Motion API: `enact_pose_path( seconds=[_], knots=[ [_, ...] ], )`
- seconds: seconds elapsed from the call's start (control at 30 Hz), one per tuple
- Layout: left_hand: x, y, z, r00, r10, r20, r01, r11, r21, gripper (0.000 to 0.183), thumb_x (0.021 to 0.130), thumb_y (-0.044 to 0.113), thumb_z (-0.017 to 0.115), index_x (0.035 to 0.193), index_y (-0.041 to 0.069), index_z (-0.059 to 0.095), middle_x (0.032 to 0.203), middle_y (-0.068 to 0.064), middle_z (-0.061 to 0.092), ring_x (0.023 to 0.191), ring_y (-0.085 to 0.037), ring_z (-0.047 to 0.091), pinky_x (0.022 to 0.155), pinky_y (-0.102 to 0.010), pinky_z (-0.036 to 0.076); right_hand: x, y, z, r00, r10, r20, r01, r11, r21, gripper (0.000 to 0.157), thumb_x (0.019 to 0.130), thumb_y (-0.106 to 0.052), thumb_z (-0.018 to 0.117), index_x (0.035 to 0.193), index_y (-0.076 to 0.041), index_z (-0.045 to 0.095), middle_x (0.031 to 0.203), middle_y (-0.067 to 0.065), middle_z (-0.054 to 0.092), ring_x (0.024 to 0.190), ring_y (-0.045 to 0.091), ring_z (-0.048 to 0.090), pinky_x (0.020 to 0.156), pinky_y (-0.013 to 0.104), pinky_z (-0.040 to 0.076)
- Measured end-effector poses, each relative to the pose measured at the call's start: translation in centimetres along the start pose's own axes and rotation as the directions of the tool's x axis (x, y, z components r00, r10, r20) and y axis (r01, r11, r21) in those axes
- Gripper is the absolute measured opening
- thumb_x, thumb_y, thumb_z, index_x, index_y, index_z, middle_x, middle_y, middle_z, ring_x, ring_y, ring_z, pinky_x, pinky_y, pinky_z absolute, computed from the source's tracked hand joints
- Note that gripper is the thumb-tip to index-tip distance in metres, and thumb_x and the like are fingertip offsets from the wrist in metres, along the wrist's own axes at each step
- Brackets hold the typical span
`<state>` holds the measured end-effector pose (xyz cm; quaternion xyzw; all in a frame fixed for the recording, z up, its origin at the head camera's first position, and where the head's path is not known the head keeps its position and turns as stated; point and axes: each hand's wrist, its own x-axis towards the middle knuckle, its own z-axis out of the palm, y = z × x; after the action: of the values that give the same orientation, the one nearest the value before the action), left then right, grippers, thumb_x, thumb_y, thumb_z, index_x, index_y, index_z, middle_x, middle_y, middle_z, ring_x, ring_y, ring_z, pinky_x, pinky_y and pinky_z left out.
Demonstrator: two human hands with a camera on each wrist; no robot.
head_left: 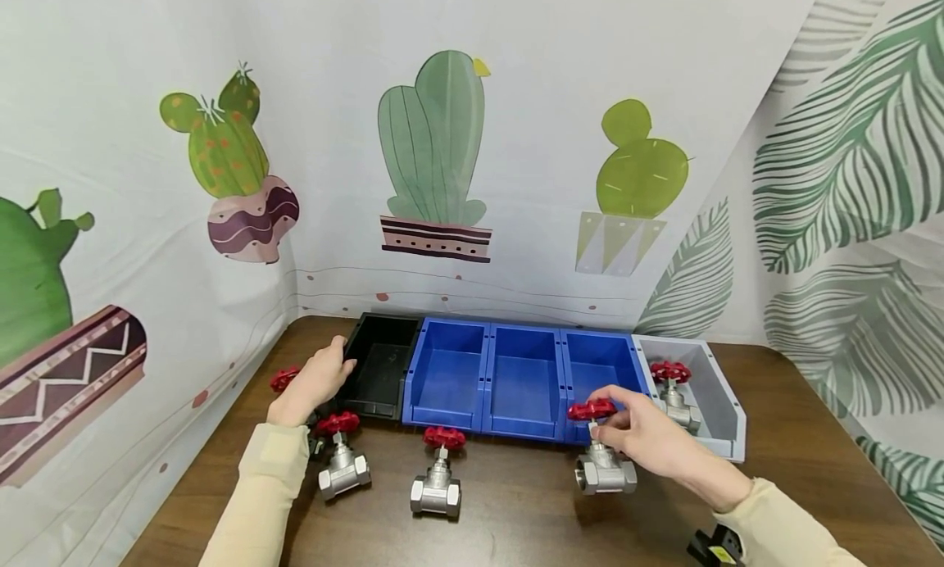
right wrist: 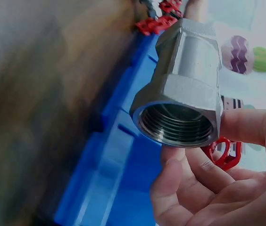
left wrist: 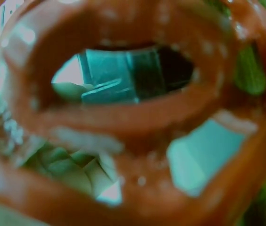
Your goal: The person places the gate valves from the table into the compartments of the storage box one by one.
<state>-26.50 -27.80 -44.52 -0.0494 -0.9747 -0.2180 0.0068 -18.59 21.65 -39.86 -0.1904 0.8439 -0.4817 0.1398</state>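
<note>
Valves (head_left: 606, 473) number five (one in the right hand (head_left: 649, 436)), bins (head_left: 525, 387) likewise five.

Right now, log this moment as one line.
right hand: holds red-wheeled valve near rightmost blue bin | left hand: at black bin, left edge | gray bin: another valve inside

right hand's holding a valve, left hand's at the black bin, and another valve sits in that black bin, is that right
Not quite: the other valve sits in the grey bin, not the black bin, as the head view shows. The rest stands: the right hand holds a valve and the left hand is at the black bin.
</note>
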Motion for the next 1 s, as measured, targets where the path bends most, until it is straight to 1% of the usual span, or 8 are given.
enact_pose_path(
  seconds=[0.13, 0.33, 0.53, 0.67, 0.83, 1.0],
  knots=[
    [0.0, -0.2, 0.0, 1.0, 0.005, -0.01, -0.005, 1.0, 0.013, 0.046, 0.101, 0.011, 0.053, 0.132, -0.017, 0.033, 0.114, -0.038, 0.057, 0.097, -0.045, 0.062, 0.079, -0.053, 0.049, 0.6, -0.7, -1.0, 0.999, 0.021, -0.029, -0.021, 1.0, -0.002, 0.036, 0.091, -0.005, 0.067, 0.123, 0.002, 0.051, 0.075, 0.008, 0.065, 0.061, 0.017, 0.055, 0.051, 0.028, 0.044],
    [-0.2, -0.1, 0.1, 1.0, 0.007, -0.006, -0.007, 1.0, 0.009, 0.046, 0.101, 0.01, 0.052, 0.133, -0.016, 0.033, 0.112, -0.036, 0.058, 0.094, -0.042, 0.063, 0.077, -0.051, 0.049, 1.7, -1.0, -2.4, 0.997, 0.05, -0.06, -0.052, 0.998, -0.03, 0.04, 0.09, -0.004, 0.067, 0.126, 0.004, 0.05, 0.077, 0.008, 0.065, 0.063, 0.021, 0.056, 0.052, 0.03, 0.045],
    [-0.5, 0.2, 0.0, 1.0, 0.011, -0.003, -0.011, 1.0, 0.009, 0.045, 0.101, 0.01, 0.053, 0.131, -0.017, 0.033, 0.109, -0.035, 0.059, 0.091, -0.041, 0.064, 0.075, -0.05, 0.05, 3.0, -0.9, -3.4, 0.993, 0.072, -0.094, -0.084, 0.988, -0.126, 0.044, 0.091, -0.006, 0.067, 0.129, 0.005, 0.048, 0.083, 0.008, 0.068, 0.065, 0.021, 0.058, 0.057, 0.034, 0.049],
    [-0.3, 0.3, -0.1, 1.0, 0.019, -0.008, -0.019, 1.0, 0.004, 0.045, 0.101, 0.01, 0.053, 0.131, -0.017, 0.034, 0.108, -0.034, 0.06, 0.09, -0.04, 0.064, 0.076, -0.05, 0.05, 3.7, -0.9, -3.9, 0.988, 0.073, -0.133, -0.1, 0.973, -0.209, 0.045, 0.091, -0.011, 0.067, 0.13, 0.004, 0.049, 0.084, 0.007, 0.069, 0.066, 0.02, 0.06, 0.06, 0.036, 0.05],
    [-0.2, 0.1, -0.1, 1.0, 0.022, -0.008, -0.022, 1.0, 0.006, 0.045, 0.101, 0.011, 0.053, 0.131, -0.017, 0.033, 0.108, -0.035, 0.059, 0.089, -0.04, 0.064, 0.075, -0.049, 0.05, 4.6, -0.4, -4.1, 0.981, 0.066, -0.181, -0.119, 0.946, -0.301, 0.044, 0.09, -0.013, 0.068, 0.128, 0.002, 0.052, 0.08, 0.004, 0.067, 0.064, 0.017, 0.059, 0.057, 0.035, 0.049],
    [-0.3, 0.3, -0.2, 1.0, 0.011, -0.002, -0.011, 1.0, 0.004, 0.045, 0.101, 0.011, 0.052, 0.132, -0.016, 0.033, 0.109, -0.035, 0.059, 0.089, -0.039, 0.064, 0.075, -0.049, 0.05, 5.4, 0.2, -4.0, 0.973, 0.036, -0.228, -0.127, 0.908, -0.399, 0.041, 0.088, -0.014, 0.069, 0.124, 0.0, 0.056, 0.077, 0.002, 0.065, 0.063, 0.016, 0.057, 0.057, 0.034, 0.045]
  ],
)
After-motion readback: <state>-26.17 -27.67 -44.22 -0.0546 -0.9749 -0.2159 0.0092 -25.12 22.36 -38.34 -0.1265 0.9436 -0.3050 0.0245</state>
